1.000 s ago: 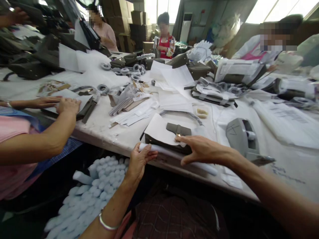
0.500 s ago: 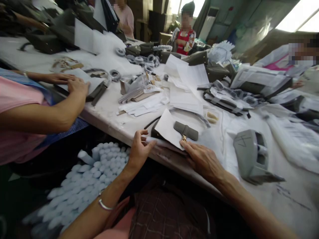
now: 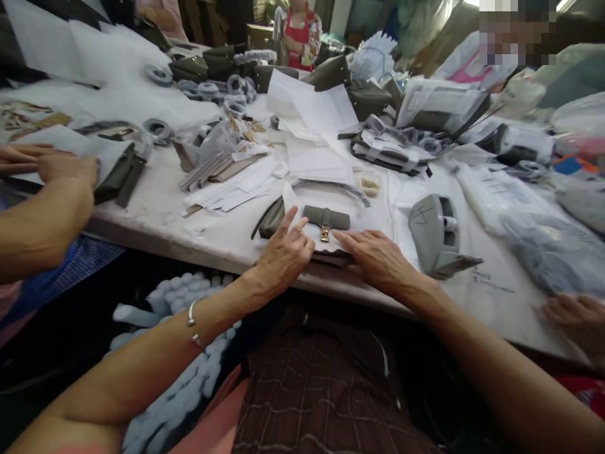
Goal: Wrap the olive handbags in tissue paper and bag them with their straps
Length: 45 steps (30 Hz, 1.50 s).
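Observation:
A dark grey-green handbag (image 3: 271, 219) lies at the table's front edge, with white paper (image 3: 289, 194) showing beside my left fingers. On it sits a grey strap tab (image 3: 333, 218) with a gold clasp (image 3: 324, 234). My left hand (image 3: 286, 249) rests on the bag left of the clasp, index finger stretched out and the other fingers loosely bent. Flat on the bag to the right of the clasp lies my right hand (image 3: 375, 255), its fingertips near the metal. The hands cover much of the bag's front.
Left, another person's hands (image 3: 66, 167) press paper on a dark bag. White paper sheets (image 3: 316, 157), cardboard strips (image 3: 222, 170) and wrapped handles (image 3: 236, 88) lie behind. A grey tape dispenser (image 3: 432, 233) stands right. Another hand (image 3: 574, 321) is at the right edge. White rolls (image 3: 174, 296) stand below the table.
My left hand has moved from the bag's left edge, where it held a white edge, onto its top. My right fingers have left the clasp and lie flat beside it. The view has shifted right.

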Available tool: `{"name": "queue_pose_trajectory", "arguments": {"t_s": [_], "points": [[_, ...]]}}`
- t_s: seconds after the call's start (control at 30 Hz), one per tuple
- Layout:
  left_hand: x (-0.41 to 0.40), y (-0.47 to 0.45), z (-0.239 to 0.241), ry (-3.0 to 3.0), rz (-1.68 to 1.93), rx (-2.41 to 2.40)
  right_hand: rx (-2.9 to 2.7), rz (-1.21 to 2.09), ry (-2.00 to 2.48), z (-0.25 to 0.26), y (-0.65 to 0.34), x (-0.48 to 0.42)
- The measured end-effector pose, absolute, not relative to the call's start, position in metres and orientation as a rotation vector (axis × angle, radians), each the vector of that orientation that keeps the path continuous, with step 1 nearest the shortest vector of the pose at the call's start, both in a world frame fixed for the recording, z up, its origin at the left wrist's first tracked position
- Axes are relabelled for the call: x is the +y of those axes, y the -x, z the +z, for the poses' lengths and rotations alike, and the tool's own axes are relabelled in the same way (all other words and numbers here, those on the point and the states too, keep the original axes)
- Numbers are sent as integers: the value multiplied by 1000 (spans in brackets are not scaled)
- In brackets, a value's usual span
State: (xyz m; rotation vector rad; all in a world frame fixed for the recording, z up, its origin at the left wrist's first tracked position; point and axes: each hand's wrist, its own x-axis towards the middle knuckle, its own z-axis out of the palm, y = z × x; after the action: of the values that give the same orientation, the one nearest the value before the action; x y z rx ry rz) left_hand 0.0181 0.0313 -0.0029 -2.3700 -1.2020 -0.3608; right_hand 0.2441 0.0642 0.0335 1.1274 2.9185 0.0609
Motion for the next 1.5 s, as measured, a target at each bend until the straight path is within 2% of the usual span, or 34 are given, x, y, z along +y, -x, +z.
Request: {"name": "queue_pose_trajectory", "arguments": {"t_s": [0.2,0.33,0.53,0.67,1.03,1.3,1.5], "points": [[31,-40,18,2364,-60,-1101,3010,179,-1059,16,-261,57],[34,-25,2,2409,-155,-1106,3027,201,-1046,0,-265,54],[44,23,-41,2583,-554,-944,3074,203,-1050,-11,-274,54],[43,24,-48,2569,-621,-1002,3097,151,-1059,-12,-274,55],[29,-12,-12,2594,-396,-1066,3087,137,-1091,-8,-269,54],[31,-25,-38,2603,-609,-998,3147,257,-1087,-8,-265,44],[22,-22,-33,2574,-371,-969,3181,285,-1111,-22,-267,39]]}}
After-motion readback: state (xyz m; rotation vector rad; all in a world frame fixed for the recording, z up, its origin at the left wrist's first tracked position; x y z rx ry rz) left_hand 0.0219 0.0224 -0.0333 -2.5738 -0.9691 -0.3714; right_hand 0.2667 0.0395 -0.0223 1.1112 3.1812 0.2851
